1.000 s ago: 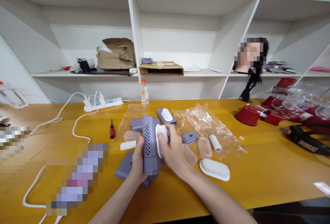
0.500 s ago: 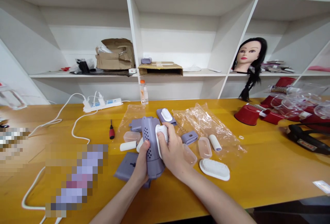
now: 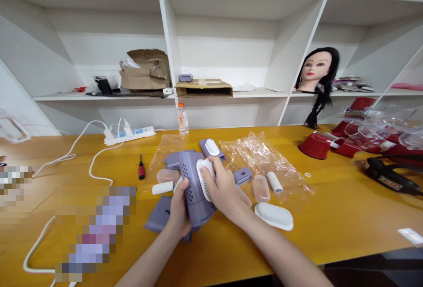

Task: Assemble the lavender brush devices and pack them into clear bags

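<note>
Head view, nearest first: the left hand (image 3: 178,210) wraps closely around the lower part of a lavender plastic housing (image 3: 194,199) with rows of small holes, and the right hand (image 3: 223,188) grips narrowly over a white bristle brush pad (image 3: 204,180) set against the housing's side. Both are held just above the yellow wooden table (image 3: 346,207), over a flat lavender panel (image 3: 157,216). To the right lie a white oval brush (image 3: 273,216) and clear plastic trays (image 3: 261,188). A white roller (image 3: 161,187) sits left of the hands, and a matching one (image 3: 274,182) lies on a clear plastic bag (image 3: 264,159). Farther left are a red-handled screwdriver (image 3: 141,168) and a white power strip (image 3: 128,135). Red plastic parts (image 3: 314,146) sit far right, below white shelves (image 3: 231,36) holding a mannequin head (image 3: 315,69).
</note>
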Demonstrator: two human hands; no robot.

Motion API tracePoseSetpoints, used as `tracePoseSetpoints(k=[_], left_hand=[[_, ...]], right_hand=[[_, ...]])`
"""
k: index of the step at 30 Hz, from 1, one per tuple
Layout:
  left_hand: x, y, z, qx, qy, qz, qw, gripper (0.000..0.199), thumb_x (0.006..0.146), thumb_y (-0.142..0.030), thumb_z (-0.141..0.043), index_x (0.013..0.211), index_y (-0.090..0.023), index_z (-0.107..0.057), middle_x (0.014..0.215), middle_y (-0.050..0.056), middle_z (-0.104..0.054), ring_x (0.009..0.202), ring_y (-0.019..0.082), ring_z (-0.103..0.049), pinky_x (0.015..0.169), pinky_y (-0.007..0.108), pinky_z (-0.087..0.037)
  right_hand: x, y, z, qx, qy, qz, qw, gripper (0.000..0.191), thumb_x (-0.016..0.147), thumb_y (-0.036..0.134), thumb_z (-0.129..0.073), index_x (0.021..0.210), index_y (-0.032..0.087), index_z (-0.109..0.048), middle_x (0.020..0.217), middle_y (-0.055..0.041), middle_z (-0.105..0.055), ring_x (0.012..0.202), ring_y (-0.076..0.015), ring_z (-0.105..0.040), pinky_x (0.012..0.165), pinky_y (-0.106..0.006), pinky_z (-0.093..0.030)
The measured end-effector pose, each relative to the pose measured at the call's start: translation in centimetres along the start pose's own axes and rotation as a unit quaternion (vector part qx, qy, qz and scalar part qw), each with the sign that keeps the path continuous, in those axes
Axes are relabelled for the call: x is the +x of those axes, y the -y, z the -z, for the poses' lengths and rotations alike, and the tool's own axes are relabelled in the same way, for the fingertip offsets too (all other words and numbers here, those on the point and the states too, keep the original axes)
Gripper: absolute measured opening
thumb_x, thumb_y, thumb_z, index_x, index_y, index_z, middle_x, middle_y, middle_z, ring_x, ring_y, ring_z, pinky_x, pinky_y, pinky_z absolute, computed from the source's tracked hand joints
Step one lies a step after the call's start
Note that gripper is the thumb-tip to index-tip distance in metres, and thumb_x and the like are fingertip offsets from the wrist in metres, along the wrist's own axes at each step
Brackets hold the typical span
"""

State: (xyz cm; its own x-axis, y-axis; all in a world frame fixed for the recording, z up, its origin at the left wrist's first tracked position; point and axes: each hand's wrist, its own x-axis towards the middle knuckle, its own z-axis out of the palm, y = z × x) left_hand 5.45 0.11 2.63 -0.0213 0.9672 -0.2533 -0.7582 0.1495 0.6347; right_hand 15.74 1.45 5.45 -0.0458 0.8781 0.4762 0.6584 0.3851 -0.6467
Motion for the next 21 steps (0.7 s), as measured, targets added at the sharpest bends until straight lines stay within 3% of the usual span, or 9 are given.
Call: tracePoseSetpoints(k=[3,7,12,16,21], left_hand=[[0.1,-0.4,-0.3,-0.006,0.014,0.010,1.000,0.038,0.078,-0.031,-0.053,0.111,-0.014,-0.059,0.092,0.007,-0.071,0.090,0.024,-0.065,0.081,0.036,-0.052],[0.2,-0.2,-0.5,0.013,-0.014,-0.007,1.000,0.035,0.082,-0.036,-0.051,0.109,-0.015,-0.060,0.095,0.008,-0.071,0.090,0.022,-0.066,0.082,0.033,-0.051],[0.2,-0.2,-0.2,0.011,-0.021,-0.003,1.000,0.035,0.085,-0.037,-0.048,0.105,-0.013,-0.062,0.097,0.009,-0.070,0.093,0.022,-0.065,0.085,0.032,-0.050],[0.0,0.1,-0.1,-0.001,-0.018,0.006,1.000,0.037,0.086,-0.035,-0.046,0.110,-0.010,-0.061,0.098,0.010,-0.070,0.096,0.023,-0.064,0.088,0.033,-0.049],[-0.3,1.1,0.0,-0.019,-0.008,0.020,1.000,0.043,0.087,-0.034,-0.046,0.123,-0.012,-0.052,0.102,0.010,-0.069,0.101,0.022,-0.062,0.093,0.032,-0.046]], right_hand=[[0.4,-0.4,-0.1,-0.008,0.016,-0.012,1.000,0.025,0.090,0.036,-0.038,0.106,0.022,-0.050,0.081,-0.0024,-0.064,0.071,-0.0190,-0.059,0.064,-0.026,-0.038],[0.3,0.1,-0.4,-0.029,0.019,-0.022,0.999,0.026,0.090,0.037,-0.036,0.106,0.021,-0.049,0.083,-0.0039,-0.066,0.074,-0.0210,-0.061,0.065,-0.027,-0.038],[-0.2,0.9,-0.5,-0.073,0.006,0.008,0.997,0.026,0.090,0.032,-0.035,0.106,0.017,-0.050,0.087,-0.0075,-0.068,0.079,-0.0236,-0.064,0.066,-0.028,-0.038],[-0.2,0.8,-0.7,-0.079,-0.007,0.038,0.996,0.026,0.090,0.032,-0.035,0.104,0.017,-0.050,0.086,-0.0074,-0.068,0.079,-0.0234,-0.064,0.067,-0.028,-0.039],[0.2,1.1,-0.3,-0.073,-0.007,-0.004,0.997,0.022,0.090,0.033,-0.037,0.101,0.020,-0.050,0.083,-0.0034,-0.067,0.076,-0.0226,-0.063,0.064,-0.028,-0.038]])
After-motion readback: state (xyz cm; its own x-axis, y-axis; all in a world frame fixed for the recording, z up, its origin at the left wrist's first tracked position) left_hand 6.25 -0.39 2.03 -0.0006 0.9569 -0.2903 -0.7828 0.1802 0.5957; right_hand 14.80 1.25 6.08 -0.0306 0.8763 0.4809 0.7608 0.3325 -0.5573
